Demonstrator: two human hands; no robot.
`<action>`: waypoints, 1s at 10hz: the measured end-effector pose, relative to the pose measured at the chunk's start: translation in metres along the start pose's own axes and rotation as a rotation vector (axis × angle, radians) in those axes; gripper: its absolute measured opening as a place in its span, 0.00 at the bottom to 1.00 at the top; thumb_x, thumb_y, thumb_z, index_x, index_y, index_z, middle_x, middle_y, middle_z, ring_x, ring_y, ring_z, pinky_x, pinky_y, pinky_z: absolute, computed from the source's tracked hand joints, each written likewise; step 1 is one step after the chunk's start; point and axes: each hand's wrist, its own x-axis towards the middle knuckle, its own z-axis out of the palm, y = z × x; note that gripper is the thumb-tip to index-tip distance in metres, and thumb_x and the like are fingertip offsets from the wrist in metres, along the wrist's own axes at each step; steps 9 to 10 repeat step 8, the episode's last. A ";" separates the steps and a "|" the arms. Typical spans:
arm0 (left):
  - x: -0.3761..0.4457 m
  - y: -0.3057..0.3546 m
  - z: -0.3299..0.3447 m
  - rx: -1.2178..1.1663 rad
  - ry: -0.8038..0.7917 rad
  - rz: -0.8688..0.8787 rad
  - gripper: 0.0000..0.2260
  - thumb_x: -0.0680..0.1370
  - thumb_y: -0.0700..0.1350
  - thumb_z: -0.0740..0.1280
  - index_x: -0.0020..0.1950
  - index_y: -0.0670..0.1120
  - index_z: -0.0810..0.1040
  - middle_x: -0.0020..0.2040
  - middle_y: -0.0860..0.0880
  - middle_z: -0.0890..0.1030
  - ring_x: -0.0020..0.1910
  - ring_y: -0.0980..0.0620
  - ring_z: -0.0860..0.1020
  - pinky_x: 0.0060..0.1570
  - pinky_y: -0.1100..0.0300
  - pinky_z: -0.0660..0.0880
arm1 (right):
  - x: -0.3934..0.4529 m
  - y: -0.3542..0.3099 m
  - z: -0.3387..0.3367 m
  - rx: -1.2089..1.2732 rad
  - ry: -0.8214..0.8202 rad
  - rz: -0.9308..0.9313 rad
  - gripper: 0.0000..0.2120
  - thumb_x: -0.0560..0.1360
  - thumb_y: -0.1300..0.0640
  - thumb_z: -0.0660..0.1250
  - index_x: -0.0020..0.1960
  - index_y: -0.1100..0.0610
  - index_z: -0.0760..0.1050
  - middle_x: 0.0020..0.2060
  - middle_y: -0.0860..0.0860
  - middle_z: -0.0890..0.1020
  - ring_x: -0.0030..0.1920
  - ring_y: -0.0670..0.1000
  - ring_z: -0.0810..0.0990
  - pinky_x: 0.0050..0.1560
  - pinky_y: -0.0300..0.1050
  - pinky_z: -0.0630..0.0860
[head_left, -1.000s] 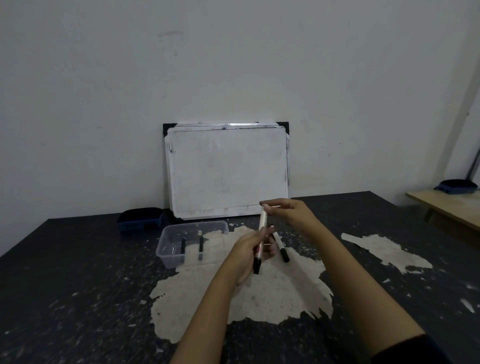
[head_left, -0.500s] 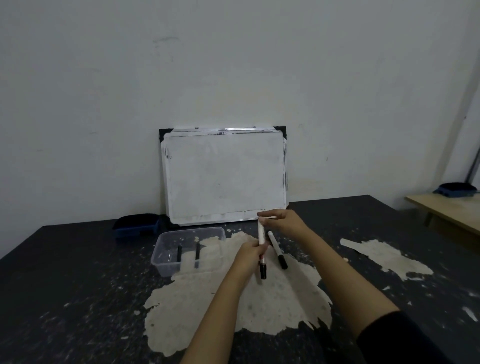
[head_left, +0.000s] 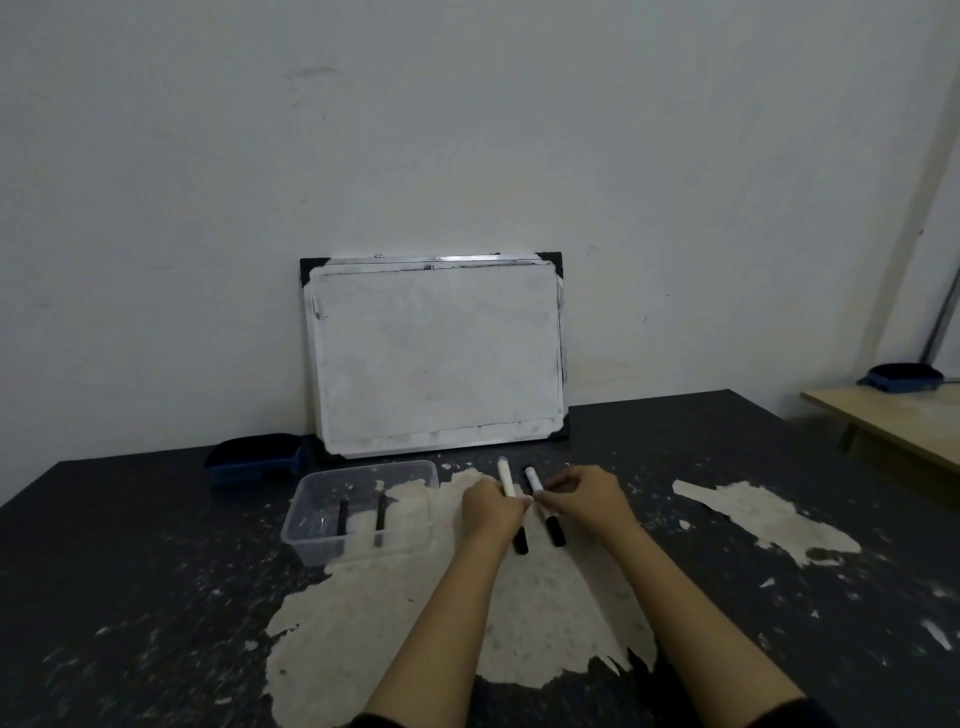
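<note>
**Two markers in hand, half of each hidden**

The dark table (head_left: 130, 571) fills the bottom half, its top worn through to pale patches, and the frame cuts off its near edge. At the back a whiteboard (head_left: 436, 353) leans on the wall, smudgy, with nothing readable on it. Front-left of it sits a clear tub (head_left: 363, 470) with two black pens (head_left: 342, 517) inside, blurry through the plastic. Behind that is a blue tray (head_left: 254, 457), too dark to see into.

The hands meet just right of the tub. The left hand (head_left: 491, 506) is curled round a white marker (head_left: 505, 475) and the right hand (head_left: 584, 501) pinches a second marker (head_left: 555, 532), fingertips nearly touching. Fingers cover both markers' middles, with the black ends nearest the person. I can't tell if they're touching the table.
</note>
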 end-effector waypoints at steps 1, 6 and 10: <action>-0.004 0.001 0.001 0.020 0.051 0.011 0.21 0.70 0.52 0.73 0.55 0.39 0.77 0.51 0.41 0.81 0.50 0.42 0.80 0.42 0.55 0.72 | -0.003 -0.003 0.003 -0.049 0.002 -0.011 0.15 0.69 0.44 0.76 0.51 0.52 0.85 0.47 0.49 0.87 0.47 0.48 0.84 0.53 0.49 0.82; -0.003 0.001 -0.001 0.006 0.058 0.009 0.20 0.75 0.50 0.71 0.60 0.38 0.74 0.58 0.41 0.79 0.55 0.43 0.79 0.45 0.58 0.71 | -0.004 -0.009 -0.004 -0.015 0.002 -0.017 0.15 0.70 0.46 0.76 0.50 0.56 0.86 0.45 0.54 0.88 0.44 0.50 0.85 0.51 0.50 0.83; -0.007 0.007 -0.012 -0.014 0.047 -0.006 0.21 0.76 0.49 0.70 0.63 0.37 0.73 0.60 0.41 0.78 0.59 0.43 0.77 0.49 0.59 0.71 | -0.006 -0.023 -0.011 0.003 0.000 0.005 0.13 0.73 0.48 0.74 0.49 0.58 0.84 0.39 0.53 0.87 0.38 0.48 0.86 0.41 0.47 0.84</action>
